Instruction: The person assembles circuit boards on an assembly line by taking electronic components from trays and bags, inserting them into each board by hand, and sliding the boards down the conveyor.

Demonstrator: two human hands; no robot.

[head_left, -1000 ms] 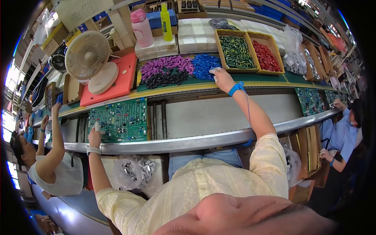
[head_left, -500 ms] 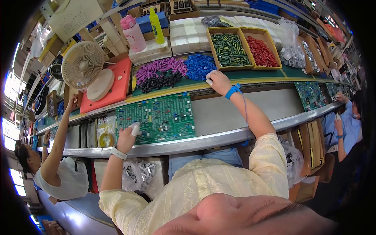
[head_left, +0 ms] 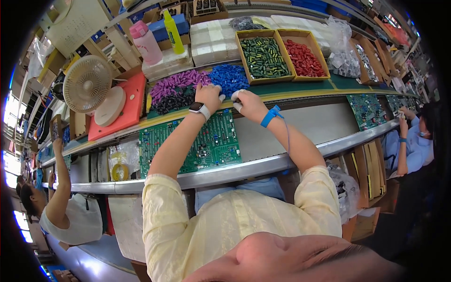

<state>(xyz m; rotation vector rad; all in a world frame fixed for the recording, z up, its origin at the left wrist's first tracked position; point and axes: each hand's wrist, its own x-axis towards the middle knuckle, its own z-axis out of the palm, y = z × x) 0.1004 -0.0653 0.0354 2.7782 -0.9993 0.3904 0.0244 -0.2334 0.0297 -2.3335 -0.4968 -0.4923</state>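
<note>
My left hand (head_left: 210, 97), with a watch on its wrist, is closed over the front of the piles, beside purple capacitors (head_left: 176, 84) and blue ones (head_left: 229, 77). Black capacitors (head_left: 171, 102) lie to its left. White covers sit on some of its fingertips. Just to the right, my right hand (head_left: 251, 107) is curled in a pinch near the blue pile, also with white finger covers and a blue wrist strap. Whatever either hand grips is too small or hidden to name. Below my left forearm lies a green circuit board (head_left: 211, 145) on the conveyor rails.
Yellow boxes hold green capacitors (head_left: 264, 56) and red ones (head_left: 304, 58). A fan (head_left: 88, 83) stands on an orange-red panel (head_left: 134, 105) at left. Another circuit board (head_left: 364, 112) lies along the line to the right. Co-workers sit on both sides. A metal rail (head_left: 263, 168) runs before me.
My left hand has moved up from the circuit board to the piles. My right hand has come slightly toward me and left, nearer to it. The view has shifted a little.
</note>
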